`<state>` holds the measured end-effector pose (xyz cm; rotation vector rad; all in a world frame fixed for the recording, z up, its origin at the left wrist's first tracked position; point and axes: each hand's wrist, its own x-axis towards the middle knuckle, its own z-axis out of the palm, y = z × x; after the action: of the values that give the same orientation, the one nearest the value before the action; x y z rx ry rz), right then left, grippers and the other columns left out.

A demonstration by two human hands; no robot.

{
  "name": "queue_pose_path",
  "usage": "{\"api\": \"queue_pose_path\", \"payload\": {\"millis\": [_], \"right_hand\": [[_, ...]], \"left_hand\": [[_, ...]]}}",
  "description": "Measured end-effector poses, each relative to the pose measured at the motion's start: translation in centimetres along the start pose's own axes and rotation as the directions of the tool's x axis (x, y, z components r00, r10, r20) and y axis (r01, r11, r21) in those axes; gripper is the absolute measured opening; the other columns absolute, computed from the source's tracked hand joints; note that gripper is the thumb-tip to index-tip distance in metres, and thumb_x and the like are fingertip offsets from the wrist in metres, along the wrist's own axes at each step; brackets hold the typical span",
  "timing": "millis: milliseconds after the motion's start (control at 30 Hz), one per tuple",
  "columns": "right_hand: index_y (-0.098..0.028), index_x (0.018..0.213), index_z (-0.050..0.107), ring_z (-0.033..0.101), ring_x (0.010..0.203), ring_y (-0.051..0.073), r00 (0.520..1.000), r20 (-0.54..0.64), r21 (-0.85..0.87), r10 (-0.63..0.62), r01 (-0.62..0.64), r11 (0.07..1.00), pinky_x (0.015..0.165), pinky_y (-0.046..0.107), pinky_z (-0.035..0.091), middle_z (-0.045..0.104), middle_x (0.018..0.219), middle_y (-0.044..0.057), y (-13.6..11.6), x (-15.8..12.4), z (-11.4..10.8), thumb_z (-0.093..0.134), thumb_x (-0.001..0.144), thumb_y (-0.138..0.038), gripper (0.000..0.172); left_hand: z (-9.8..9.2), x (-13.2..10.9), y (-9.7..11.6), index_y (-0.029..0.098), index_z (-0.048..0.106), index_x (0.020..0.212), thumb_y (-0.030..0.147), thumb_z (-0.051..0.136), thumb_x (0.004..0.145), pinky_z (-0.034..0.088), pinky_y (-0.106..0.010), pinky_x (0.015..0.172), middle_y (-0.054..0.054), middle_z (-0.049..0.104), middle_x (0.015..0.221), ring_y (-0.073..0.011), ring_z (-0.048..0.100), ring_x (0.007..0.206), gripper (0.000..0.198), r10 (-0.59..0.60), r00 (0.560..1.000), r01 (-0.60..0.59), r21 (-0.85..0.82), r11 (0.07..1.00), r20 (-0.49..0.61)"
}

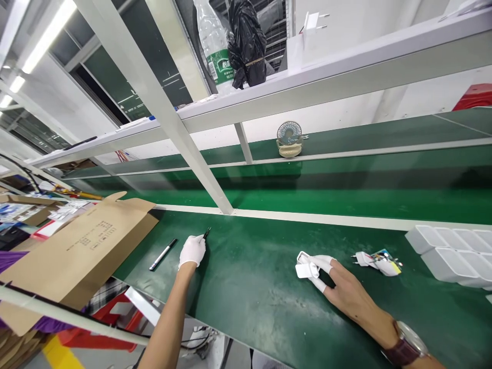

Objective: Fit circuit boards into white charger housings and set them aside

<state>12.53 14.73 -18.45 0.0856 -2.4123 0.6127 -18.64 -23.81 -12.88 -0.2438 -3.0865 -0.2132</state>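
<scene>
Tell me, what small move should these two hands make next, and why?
Perhaps bring the left hand, with its dark slim tool, across toward the right hand: the right hand's fingers pinch a small white plastic piece, while the tool is well apart from it, so it cannot work on that piece yet.

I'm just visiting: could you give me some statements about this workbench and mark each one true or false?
1. The right hand holds a small white piece. True.
2. The watch is on the left wrist. False: it is on the right wrist.
3. A pen lies on the green bench, left of the left hand. True.
4. The fan stands between the two hands. False: it stands farther back, beyond the white rail.
5. A slim dark tool sticks out of the left hand. True.
</scene>
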Motion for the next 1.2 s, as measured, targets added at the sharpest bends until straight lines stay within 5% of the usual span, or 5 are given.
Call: {"api": "queue_pose_path", "payload": {"millis": [433,533,667,800,1200], "right_hand": [[-0.022,0.134,0.057,0.066,0.11,0.029,0.919,0.165,0.293,0.358,-0.392,0.872,0.096,0.047,0.055,0.067,0.118,0.012,-0.4,0.0,0.1,0.06,0.09,-0.035,0.046],[-0.02,0.13,0.06,0.069,0.094,0.024,0.79,0.276,0.594,0.547,-0.588,0.549,0.09,0.043,0.057,0.071,0.108,0.01,-0.9,1.3,-0.2,0.07,0.083,-0.041,0.053],[-0.015,0.11,0.07,0.069,0.086,0.023,0.68,0.516,0.824,0.52,-0.559,-0.087,0.073,0.036,0.06,0.073,0.097,0.01,-1.3,2.6,-0.8,0.075,0.081,-0.047,0.044],[-0.011,0.094,0.071,0.068,0.073,0.018,0.632,0.597,0.802,0.494,-0.47,-0.368,0.061,0.029,0.06,0.072,0.085,0.009,-1.4,2.7,-1.3,0.077,0.082,-0.045,0.036],[-0.01,0.093,0.069,0.068,0.06,0.016,0.606,0.622,0.783,0.496,-0.468,-0.41,0.051,0.027,0.061,0.069,0.076,0.007,-1.5,2.7,-2.1,0.072,0.085,-0.052,0.044]], "left_hand": [[-1.8,-2.0,5.3,0.012,0.064,0.125,0.039,0.05,0.092,0.052,-0.039,0.097,-0.015,0.063,0.115,-0.0261,0.065,0.101,0.044,0.06,0.974,-0.089,-0.126,0.988,-0.217],[-1.2,-5.3,10.8,0.018,0.065,0.121,0.042,0.059,0.088,0.057,-0.032,0.084,-0.007,0.065,0.105,-0.0186,0.066,0.086,0.041,0.267,0.954,-0.299,-0.343,0.89,-0.139],[-0.5,-11.4,19.1,0.027,0.054,0.136,0.04,0.075,0.079,0.057,-0.031,0.075,-0.003,0.063,0.108,-0.0156,0.062,0.082,0.062,0.632,0.774,-0.541,-0.549,0.637,-0.03],[-0.5,-14.9,24.8,0.03,0.052,0.139,0.04,0.075,0.081,0.054,-0.031,0.076,-0.001,0.061,0.097,-0.0163,0.061,0.081,0.063,0.764,0.643,-0.664,-0.535,0.523,-0.051],[-0.5,-15.0,26.7,0.034,0.056,0.136,0.042,0.069,0.087,0.051,-0.027,0.072,0.001,0.056,0.088,-0.0136,0.058,0.074,0.052,0.731,0.68,-0.622,-0.572,0.534,-0.056]]}}
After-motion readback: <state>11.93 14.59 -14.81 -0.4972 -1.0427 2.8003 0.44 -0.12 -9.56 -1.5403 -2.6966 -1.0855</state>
